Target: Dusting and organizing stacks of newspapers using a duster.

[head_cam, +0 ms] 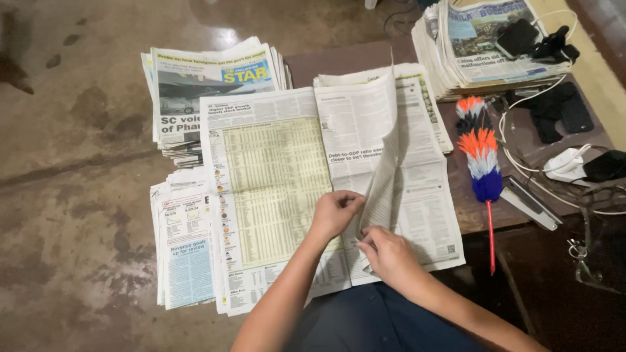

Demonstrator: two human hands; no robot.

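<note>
I am sitting at the near edge of the bench (352, 58) with an open newspaper (274, 195) spread flat in front of me, its far half lying on the bench and its near edge hanging over my lap. My left hand (334, 214) is resting on the fold at the middle of the spread, the fingers curled and pinching the near edge of a single page (385, 163) that is standing up on edge along the fold. My right hand (390, 255) is lying just beside it on the right-hand side, the fingers narrowed against the bottom corner of that same page.

A stack of folded newspapers (215, 78) is sitting at the far left corner of the bench, and another pile (186, 248) is lying lower down to the left of the spread. A third stack (489, 45) is sitting at the far right corner. A feather duster (481, 160) with orange, white and blue feathers and a red handle is lying near the right edge, well apart from my hands, beside white cables (521, 163) and black pouches (557, 111).
</note>
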